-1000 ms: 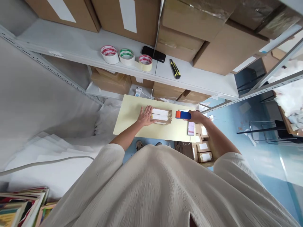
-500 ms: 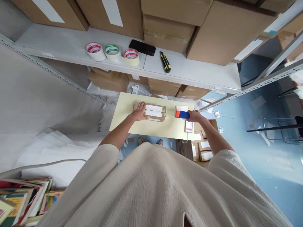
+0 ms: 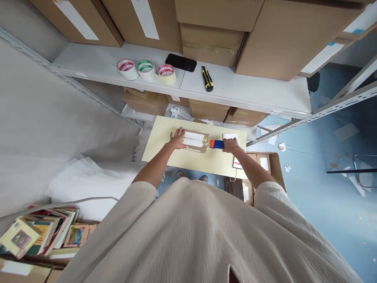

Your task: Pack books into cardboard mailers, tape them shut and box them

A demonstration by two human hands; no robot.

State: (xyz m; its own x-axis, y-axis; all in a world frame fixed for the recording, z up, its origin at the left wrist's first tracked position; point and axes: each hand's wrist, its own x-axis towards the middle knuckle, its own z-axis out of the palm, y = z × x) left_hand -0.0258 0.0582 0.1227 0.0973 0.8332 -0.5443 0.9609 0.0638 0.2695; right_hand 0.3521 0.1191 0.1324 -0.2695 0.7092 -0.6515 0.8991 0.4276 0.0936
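A small brown cardboard box (image 3: 193, 140) with white labels on top lies on a pale yellow tabletop (image 3: 165, 159). My left hand (image 3: 177, 139) grips the box's left end, fingers at the far corner and thumb at the near side. In my right hand (image 3: 230, 145) is a blue and orange tape dispenser (image 3: 217, 144). Its orange end meets the right end of the box, where shiny tape shows. Just beyond my right hand lies a stack of white labels (image 3: 231, 136). Partly under my right wrist is a phone (image 3: 237, 163) with a lit screen and a cable.
On the grey shelf (image 3: 250, 88) ahead stand several tape rolls (image 3: 167, 74), a black phone (image 3: 180, 62), a yellow-black box cutter (image 3: 207, 79) and large cartons (image 3: 271, 39). An open carton (image 3: 277, 169) of boxes sits at right. Books (image 3: 55, 232) lie lower left.
My right hand has moved left with the tape dispenser, from a gap away up to the box's right end. My left hand stays on the box. The whole view has shifted slightly.
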